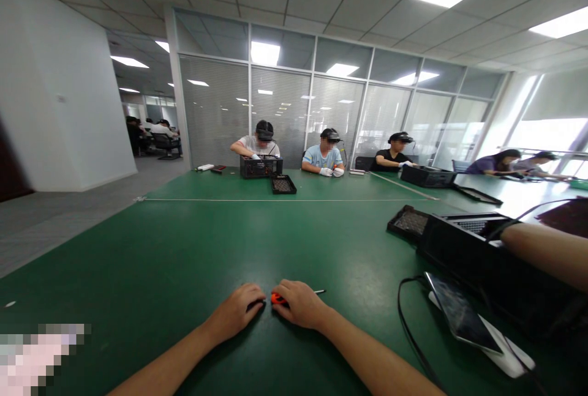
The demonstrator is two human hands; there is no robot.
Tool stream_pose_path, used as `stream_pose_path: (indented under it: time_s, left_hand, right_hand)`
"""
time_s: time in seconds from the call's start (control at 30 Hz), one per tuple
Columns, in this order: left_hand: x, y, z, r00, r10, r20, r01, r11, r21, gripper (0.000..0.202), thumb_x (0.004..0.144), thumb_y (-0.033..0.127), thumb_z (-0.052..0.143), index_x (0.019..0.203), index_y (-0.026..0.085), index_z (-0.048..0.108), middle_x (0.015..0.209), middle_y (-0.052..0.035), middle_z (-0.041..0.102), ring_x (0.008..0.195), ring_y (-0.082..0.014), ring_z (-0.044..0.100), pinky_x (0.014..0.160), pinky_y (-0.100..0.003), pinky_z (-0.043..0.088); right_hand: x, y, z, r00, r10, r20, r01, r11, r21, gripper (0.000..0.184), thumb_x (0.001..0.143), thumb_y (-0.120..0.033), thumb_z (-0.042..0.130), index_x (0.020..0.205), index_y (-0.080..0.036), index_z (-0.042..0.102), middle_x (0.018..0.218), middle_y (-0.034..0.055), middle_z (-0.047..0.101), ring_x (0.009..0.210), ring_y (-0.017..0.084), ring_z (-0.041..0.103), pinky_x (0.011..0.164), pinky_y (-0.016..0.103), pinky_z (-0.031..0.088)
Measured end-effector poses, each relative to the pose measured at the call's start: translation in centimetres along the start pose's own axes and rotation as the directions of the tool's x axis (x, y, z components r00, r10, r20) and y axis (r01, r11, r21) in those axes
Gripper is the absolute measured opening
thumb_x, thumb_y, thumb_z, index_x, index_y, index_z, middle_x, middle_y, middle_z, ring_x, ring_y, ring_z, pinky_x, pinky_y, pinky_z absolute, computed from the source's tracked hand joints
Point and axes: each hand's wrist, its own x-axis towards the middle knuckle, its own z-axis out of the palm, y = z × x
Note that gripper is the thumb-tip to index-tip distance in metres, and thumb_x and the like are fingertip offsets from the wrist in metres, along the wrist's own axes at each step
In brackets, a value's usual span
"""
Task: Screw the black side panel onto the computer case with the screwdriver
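Note:
Both forearms reach forward over the green table [275, 234], and the hands rest close together on its near part. My right hand [301, 304] is closed around a screwdriver [278, 298]; its orange handle shows at the fingertips. The thin metal shaft points out to the right, past the back of the hand. My left hand [239, 310] is curled over something small and dark, mostly hidden under the fingers. A narrow gap lies between the two hands.
At right, a black computer case [478, 261] stands with another person's arm [546, 252] over it. Nearer lie a phone [462, 310] and a cable [400, 304]. Across the table, people sit with another black case [257, 167] and a detached panel [283, 184].

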Motion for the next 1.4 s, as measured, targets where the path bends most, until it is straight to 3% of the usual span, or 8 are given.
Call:
stream_pose_path:
  time_s: [1.4]
  left_hand:
    - [0.14, 0.47, -0.31, 0.999, -0.02, 0.034, 0.021, 1.0, -0.014, 0.021, 0.087, 0.02, 0.043, 0.094, 0.02, 0.062, 0.098, -0.0042, 0.061, 0.095, -0.0166, 0.053, 0.088, -0.03, 0.041]
  right_hand:
    - [-0.02, -0.34, -0.5, 1.0, 0.014, 0.013, -0.014, 1.0, 0.012, 0.024, 0.086, -0.034, 0.048, 0.103, -0.018, 0.054, 0.089, 0.0043, 0.058, 0.08, 0.016, 0.054, 0.07, 0.025, 0.038]
